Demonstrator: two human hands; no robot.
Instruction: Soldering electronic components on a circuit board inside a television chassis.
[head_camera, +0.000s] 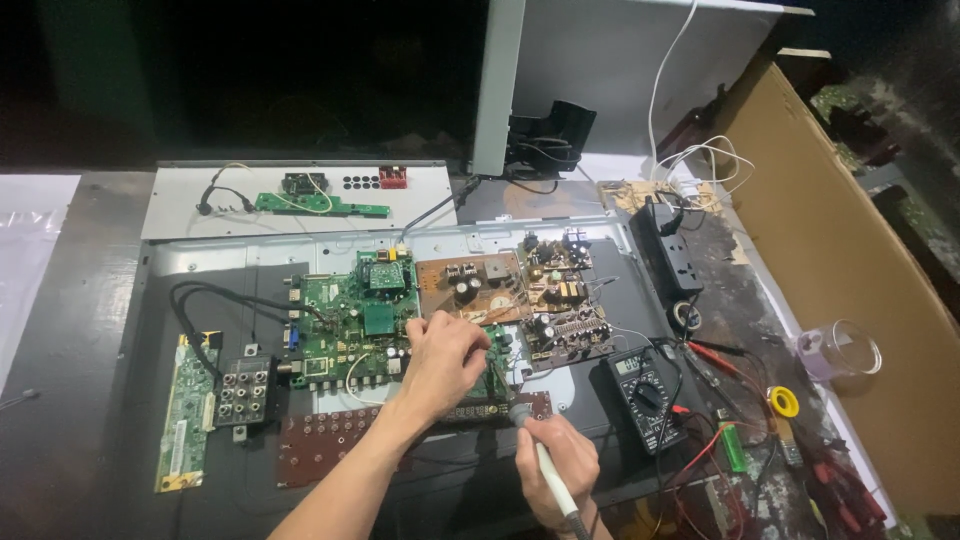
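From the head camera, the left hand (443, 360) rests curled, fingers down, on the green circuit board (350, 320). At its five o'clock, the right hand (562, 468) is closed around a white soldering iron (540, 450), tip touching the board edge. A multimeter (643, 392) lies at three o'clock.

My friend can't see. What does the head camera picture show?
A person's left hand presses on a green circuit board inside an opened flat appliance, while the right hand holds a white soldering iron tip-up to it. A black multimeter and a power strip lie to the right.
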